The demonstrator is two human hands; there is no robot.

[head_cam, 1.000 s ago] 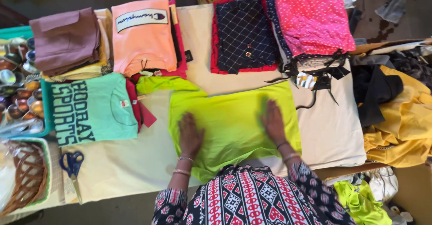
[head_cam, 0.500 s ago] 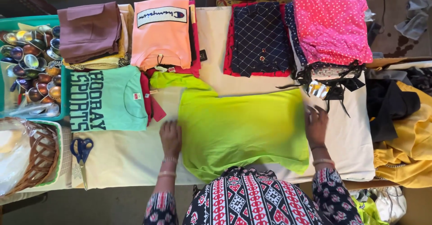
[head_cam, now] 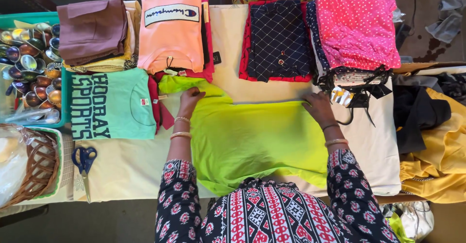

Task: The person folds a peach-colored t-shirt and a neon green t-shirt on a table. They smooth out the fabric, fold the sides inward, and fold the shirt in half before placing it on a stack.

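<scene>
1. My left hand [head_cam: 188, 100] lies at the far left corner of the lime green shirt [head_cam: 259, 141], fingers curled over the cloth where a sleeve pokes out toward the peach shirt [head_cam: 171, 32]; I judge it a light pinch, though I cannot tell how much fabric is inside it
2. My right hand [head_cam: 319, 108] rests at the far right corner of the same shirt, fingers bent down onto the top edge, pressing more than gripping
3. The lime green shirt sits in the middle of the cream table cover [head_cam: 121, 167], straight in front of me, its near edge hidden under my patterned sleeves
4. As I judge it, the body is spread flat and the top edge runs fairly straight between my hands; the left sleeve is not yet tucked in, and no fold across the body shows yet
5. Folded stacks already stand along the far side: the brown pile [head_cam: 92, 29], the peach shirt, the navy checked garment [head_cam: 279, 39] and the pink dotted pile [head_cam: 357, 24]
6. On the left the teal printed shirt [head_cam: 111, 106] lies just beside my left hand, so little room there
7. On the right a black strap [head_cam: 357, 102] hangs close to my right hand, with bare cover beyond it
8. The blue scissors [head_cam: 84, 159] lie well apart, near the wicker basket [head_cam: 34, 165]
</scene>
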